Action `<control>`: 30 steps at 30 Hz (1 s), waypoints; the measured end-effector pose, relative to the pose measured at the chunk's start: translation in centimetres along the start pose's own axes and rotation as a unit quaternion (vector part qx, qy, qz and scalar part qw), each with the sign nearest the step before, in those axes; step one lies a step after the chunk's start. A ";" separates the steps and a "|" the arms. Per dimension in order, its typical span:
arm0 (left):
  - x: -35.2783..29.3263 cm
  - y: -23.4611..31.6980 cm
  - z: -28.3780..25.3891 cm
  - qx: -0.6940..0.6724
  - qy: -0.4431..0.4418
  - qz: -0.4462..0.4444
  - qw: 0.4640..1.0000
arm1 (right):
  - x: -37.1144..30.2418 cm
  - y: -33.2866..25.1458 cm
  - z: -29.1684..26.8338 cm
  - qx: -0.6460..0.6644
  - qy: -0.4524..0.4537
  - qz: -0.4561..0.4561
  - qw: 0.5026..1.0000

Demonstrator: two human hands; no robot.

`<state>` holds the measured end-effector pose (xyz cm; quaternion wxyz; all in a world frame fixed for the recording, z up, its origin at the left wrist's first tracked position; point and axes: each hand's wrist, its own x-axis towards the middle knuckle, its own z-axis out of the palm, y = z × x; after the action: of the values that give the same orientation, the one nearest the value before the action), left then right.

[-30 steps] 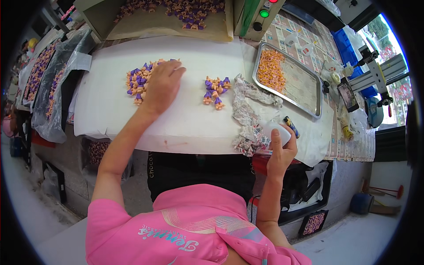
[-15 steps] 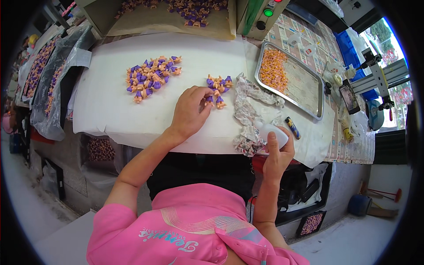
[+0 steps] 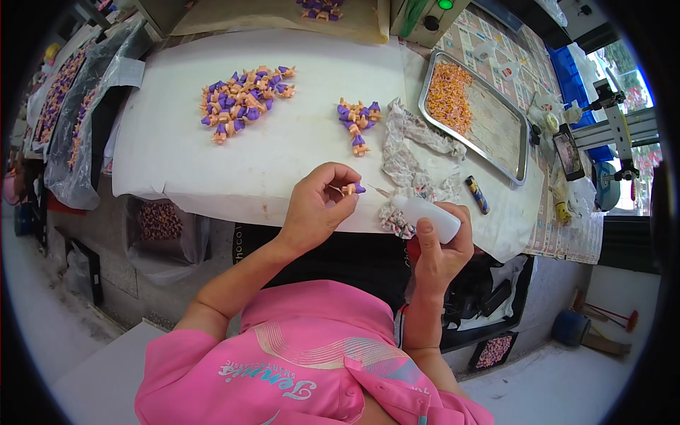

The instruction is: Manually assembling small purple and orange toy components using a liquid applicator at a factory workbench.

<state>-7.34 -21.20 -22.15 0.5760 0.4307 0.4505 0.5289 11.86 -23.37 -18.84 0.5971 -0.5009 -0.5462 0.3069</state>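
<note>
Between thumb and fingers, my left hand (image 3: 322, 205) pinches a small peach-and-purple plastic figure part (image 3: 352, 189) above the table's front edge. My right hand (image 3: 445, 248) is wrapped round a white squeeze bottle (image 3: 428, 218) with a thin needle tip. That tip points left at the figure part, with a small gap between them. Beyond my hands lies a small cluster of like figure parts (image 3: 359, 122); a larger pile (image 3: 244, 101) sits to its left on the white paper (image 3: 166, 142). A crumpled patterned cloth (image 3: 407, 152) lies just beyond the bottle.
A metal tray (image 3: 524, 152) at the right holds many small orange pieces (image 3: 448, 95). Near it lies a dark patterned cylinder (image 3: 477, 195). A phone on a stand (image 3: 569, 152) is at far right. Plastic-covered trays of parts (image 3: 79, 134) line the left.
My left hand has come back toward me from the small cluster, carrying one figure part. My right hand has tilted the bottle so its tip points left toward that part.
</note>
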 end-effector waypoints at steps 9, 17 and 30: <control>-0.4 -1.5 -0.4 -0.004 -0.023 -0.005 1.000 | -1.0 0.1 0.5 -0.102 -0.025 -0.087 0.991; -0.5 -1.9 -0.3 -0.039 -0.018 -0.011 0.999 | -1.2 -0.1 0.6 -0.120 -0.036 -0.078 0.989; -0.6 -1.8 0.1 -0.041 -0.019 -0.014 0.999 | -1.3 0.3 0.2 -0.121 -0.039 -0.073 0.989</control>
<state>-6.85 -21.90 -23.84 0.6090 0.4104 0.4229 0.5309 11.43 -24.42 -19.56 0.5308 -0.5161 -0.6375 0.2133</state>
